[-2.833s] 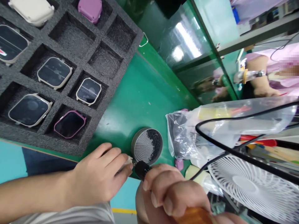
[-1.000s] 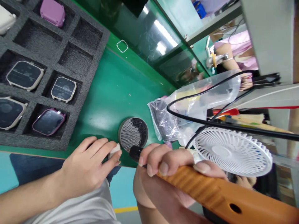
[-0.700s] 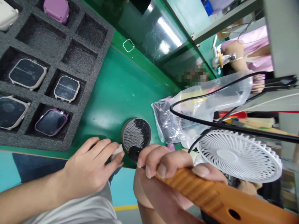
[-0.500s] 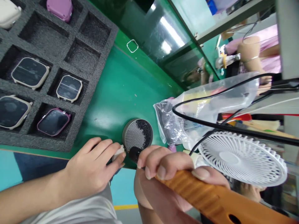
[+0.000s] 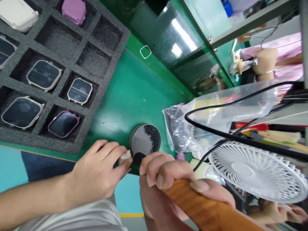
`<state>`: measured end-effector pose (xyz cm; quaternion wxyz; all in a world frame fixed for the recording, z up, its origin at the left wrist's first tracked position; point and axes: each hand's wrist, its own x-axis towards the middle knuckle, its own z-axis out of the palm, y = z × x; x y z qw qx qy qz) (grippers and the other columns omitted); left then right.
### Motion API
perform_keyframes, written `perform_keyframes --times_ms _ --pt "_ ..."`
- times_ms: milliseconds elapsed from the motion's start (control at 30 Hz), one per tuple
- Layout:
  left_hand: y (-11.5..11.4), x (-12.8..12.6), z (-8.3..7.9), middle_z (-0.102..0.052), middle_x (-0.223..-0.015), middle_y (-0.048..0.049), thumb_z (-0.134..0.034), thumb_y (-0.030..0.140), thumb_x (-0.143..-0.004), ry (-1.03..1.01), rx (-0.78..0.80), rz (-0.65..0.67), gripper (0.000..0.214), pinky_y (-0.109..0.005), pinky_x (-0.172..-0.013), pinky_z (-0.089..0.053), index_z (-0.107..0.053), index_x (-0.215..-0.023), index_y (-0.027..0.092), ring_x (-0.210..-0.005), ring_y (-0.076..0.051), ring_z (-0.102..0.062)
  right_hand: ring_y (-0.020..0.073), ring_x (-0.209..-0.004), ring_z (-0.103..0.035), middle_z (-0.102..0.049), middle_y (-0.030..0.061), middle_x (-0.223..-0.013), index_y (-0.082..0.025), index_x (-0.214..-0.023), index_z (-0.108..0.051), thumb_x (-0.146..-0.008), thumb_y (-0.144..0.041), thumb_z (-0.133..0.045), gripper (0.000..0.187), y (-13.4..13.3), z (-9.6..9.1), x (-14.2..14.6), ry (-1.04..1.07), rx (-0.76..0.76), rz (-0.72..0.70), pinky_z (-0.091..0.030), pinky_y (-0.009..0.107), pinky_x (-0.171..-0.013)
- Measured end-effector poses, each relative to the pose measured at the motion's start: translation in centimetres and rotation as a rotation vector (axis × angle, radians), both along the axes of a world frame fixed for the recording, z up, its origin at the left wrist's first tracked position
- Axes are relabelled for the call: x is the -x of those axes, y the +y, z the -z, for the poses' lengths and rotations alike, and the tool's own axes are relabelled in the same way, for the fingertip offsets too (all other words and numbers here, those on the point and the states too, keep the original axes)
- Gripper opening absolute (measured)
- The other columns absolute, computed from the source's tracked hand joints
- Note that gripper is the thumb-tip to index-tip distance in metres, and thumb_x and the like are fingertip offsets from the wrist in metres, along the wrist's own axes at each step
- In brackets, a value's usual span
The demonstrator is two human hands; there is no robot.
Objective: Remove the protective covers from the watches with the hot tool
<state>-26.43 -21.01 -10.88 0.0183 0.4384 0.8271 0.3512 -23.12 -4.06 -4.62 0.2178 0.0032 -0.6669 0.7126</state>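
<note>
My left hand [image 5: 98,175] is closed around a small white part [image 5: 124,157] at the front edge of the green bench. My right hand [image 5: 173,186] grips an orange electric screwdriver [image 5: 204,208]; its black nose [image 5: 138,158] touches the white part. Just behind them stands a round grey screw dish [image 5: 144,140] with a perforated floor and a heap of tiny black screws.
A black foam tray [image 5: 96,93] at the left holds several smartwatch bodies in its pockets. A clear plastic bag [image 5: 207,125], black cables and a white desk fan [image 5: 255,170] crowd the right. Beyond a glass partition, another person in pink works.
The view has swung slightly; the screwdriver's nose has closed in on the white part held by my left hand. Both hands keep their grips.
</note>
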Motion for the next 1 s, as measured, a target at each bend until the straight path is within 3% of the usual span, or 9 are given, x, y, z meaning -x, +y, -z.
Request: perform_keyframes --times_ms 133,233,300,433,567,633,767,1000 --pt "-0.1 -0.1 -0.1 -0.070 -0.122 -0.0069 -0.063 0.028 -0.099 0.015 0.004 0.004 0.016 -0.045 -0.091 -0.043 -0.073 -0.111 0.024 -0.109 -0.027 -0.061 0.0184 -0.066 -0.063 -0.064 -0.0017 -0.083 -0.029 -0.118 -0.060 -0.100 -0.054 -0.052 0.032 -1.4 -0.2 -0.2 -0.043 0.030 0.204 -0.057 0.044 -0.059" --pt "-0.3 -0.1 -0.1 -0.070 -0.124 -0.0074 -0.063 0.026 -0.098 0.051 0.015 0.003 0.020 -0.047 -0.092 -0.043 -0.072 -0.116 0.024 -0.110 -0.028 -0.061 0.0181 -0.065 -0.062 -0.062 -0.0019 -0.083 -0.030 -0.117 -0.060 -0.093 -0.072 -0.055 0.049 -1.2 -0.3 -0.3 -0.019 0.071 0.169 -0.056 0.043 -0.059" --pt "-0.6 -0.1 0.0 -0.069 -0.131 -0.0082 -0.060 0.019 -0.096 0.069 0.039 0.037 0.031 -0.048 -0.095 -0.043 -0.070 -0.125 0.023 -0.114 -0.029 -0.060 0.0166 -0.064 -0.062 -0.060 -0.0021 -0.084 -0.028 -0.116 -0.061 -0.093 -0.070 -0.053 0.049 -0.1 -0.8 -0.3 0.010 0.091 0.179 -0.054 0.040 -0.058" --pt "-1.1 0.2 -0.1 -0.060 -0.150 -0.0084 -0.051 0.005 -0.087 0.105 0.089 0.151 0.056 -0.051 -0.103 -0.041 -0.063 -0.139 0.021 -0.124 -0.031 -0.057 0.0144 -0.062 -0.061 -0.057 -0.0026 -0.085 -0.024 -0.112 -0.064 -0.090 -0.063 -0.057 0.046 2.6 -1.8 0.0 0.128 0.078 0.336 -0.053 0.036 -0.056" --pt "-0.7 0.2 -0.2 -0.059 -0.147 -0.0127 -0.058 0.028 -0.100 0.154 0.130 0.094 0.030 -0.051 -0.098 -0.044 -0.067 -0.128 0.023 -0.123 -0.034 -0.058 0.0124 -0.054 -0.054 -0.055 -0.0039 -0.080 -0.027 -0.111 -0.063 -0.089 -0.062 -0.053 0.042 3.7 -1.1 0.5 0.162 0.095 0.369 -0.047 0.032 -0.048" --pt "-0.2 0.0 -0.2 -0.063 -0.136 -0.0144 -0.062 0.039 -0.101 0.193 0.143 0.026 0.029 -0.049 -0.093 -0.046 -0.066 -0.124 0.022 -0.119 -0.034 -0.059 0.0116 -0.053 -0.052 -0.053 -0.0045 -0.079 -0.030 -0.110 -0.063 -0.090 -0.064 -0.050 0.042 3.5 -0.4 0.8 0.172 0.103 0.378 -0.045 0.030 -0.047" --pt "0.4 -0.2 -0.1 -0.066 -0.120 -0.0115 -0.065 0.035 -0.100 0.220 0.128 -0.044 0.025 -0.045 -0.089 -0.046 -0.066 -0.120 0.020 -0.111 -0.030 -0.061 0.0123 -0.053 -0.052 -0.052 -0.0044 -0.079 -0.031 -0.108 -0.062 -0.089 -0.067 -0.052 0.043 2.9 0.4 0.7 0.165 0.102 0.367 -0.046 0.032 -0.048" --pt "0.4 -0.1 -0.1 -0.069 -0.123 -0.0105 -0.065 0.027 -0.099 0.215 0.080 -0.045 0.021 -0.044 -0.090 -0.046 -0.066 -0.119 0.018 -0.112 -0.030 -0.063 0.0133 -0.054 -0.054 -0.053 -0.0041 -0.080 -0.030 -0.109 -0.061 -0.088 -0.071 -0.051 0.047 3.0 0.6 0.4 0.134 0.095 0.325 -0.048 0.033 -0.050"
